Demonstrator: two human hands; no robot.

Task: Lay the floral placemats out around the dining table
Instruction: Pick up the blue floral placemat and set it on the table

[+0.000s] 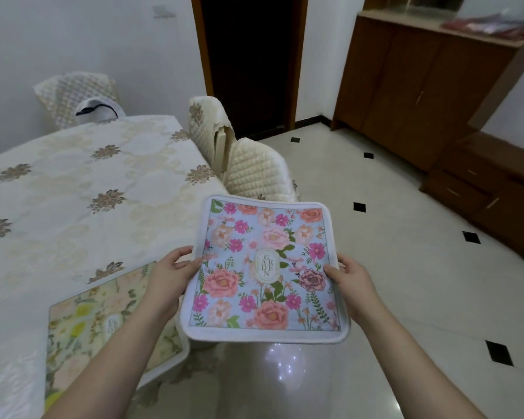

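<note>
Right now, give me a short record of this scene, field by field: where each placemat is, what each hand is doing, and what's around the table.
held mat: blue floral placemat, in the air over the floor, right of the table
left hand: grips the held mat's left edge
right hand: grips its right edge
laid mat: yellow floral placemat, flat on the table's near corner
table: cream cloth, one mat laid
chairs: two quilted ones at the right side
status: held mat not yet placed
</note>
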